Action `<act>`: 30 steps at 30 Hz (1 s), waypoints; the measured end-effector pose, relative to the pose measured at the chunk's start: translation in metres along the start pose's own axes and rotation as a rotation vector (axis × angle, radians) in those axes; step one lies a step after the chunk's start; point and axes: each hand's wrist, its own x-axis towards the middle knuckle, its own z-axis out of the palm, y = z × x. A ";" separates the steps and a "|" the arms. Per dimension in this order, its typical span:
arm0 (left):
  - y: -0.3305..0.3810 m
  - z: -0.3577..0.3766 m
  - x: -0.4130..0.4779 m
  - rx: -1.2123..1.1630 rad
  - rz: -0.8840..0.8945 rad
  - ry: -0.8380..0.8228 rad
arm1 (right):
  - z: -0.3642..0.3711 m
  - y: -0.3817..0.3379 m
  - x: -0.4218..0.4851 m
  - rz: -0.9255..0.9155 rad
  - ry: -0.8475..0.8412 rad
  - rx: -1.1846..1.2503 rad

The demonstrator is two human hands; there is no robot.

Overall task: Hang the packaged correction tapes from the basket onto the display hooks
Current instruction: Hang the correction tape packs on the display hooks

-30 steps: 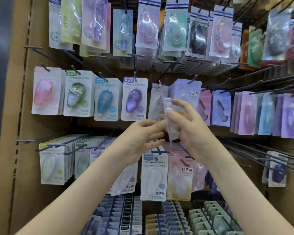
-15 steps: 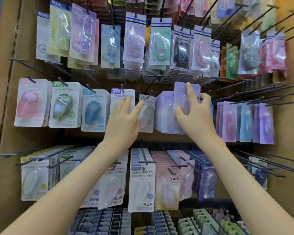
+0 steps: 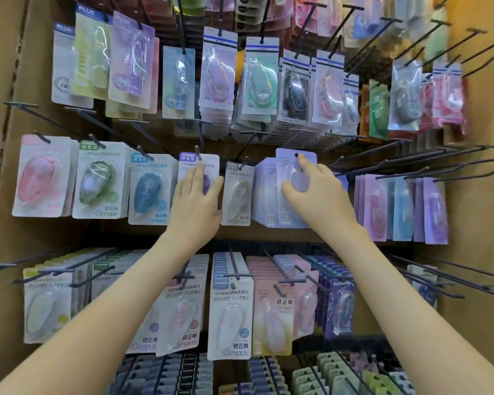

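Note:
My right hand (image 3: 311,192) holds a lavender packaged correction tape (image 3: 285,166) against the front of a stack of like packs (image 3: 264,195) in the middle row. Thumb and fingers lie around its blister, and the index fingertip is at the hang hole by the hook tip. The pack sits slightly higher than the stack behind it. My left hand (image 3: 196,201) rests flat, fingers straight, on a hanging purple Campus pack (image 3: 187,163) two hooks to the left. A grey Campus pack (image 3: 237,195) hangs between the hands. The basket is out of view.
Long black hooks (image 3: 411,166) jut out bare at the right of the middle row, beside purple and blue packs (image 3: 434,209). Rows of packs hang above (image 3: 260,81) and below (image 3: 231,309). Cardboard walls (image 3: 0,195) close in both sides.
A second ago both hands held the lavender pack edge-on in front of the display. The right hand then carried it up to the lavender stack, and the left hand moved onto the purple pack.

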 end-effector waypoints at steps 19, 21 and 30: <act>-0.010 -0.005 0.001 -0.032 0.017 -0.011 | -0.027 -0.018 0.002 0.081 -0.140 -0.283; -0.011 -0.005 0.001 -0.030 0.024 -0.005 | -0.022 -0.017 0.002 0.060 -0.163 -0.277; -0.014 0.001 0.000 -0.047 0.051 0.049 | 0.005 0.002 -0.014 -0.093 0.258 -0.020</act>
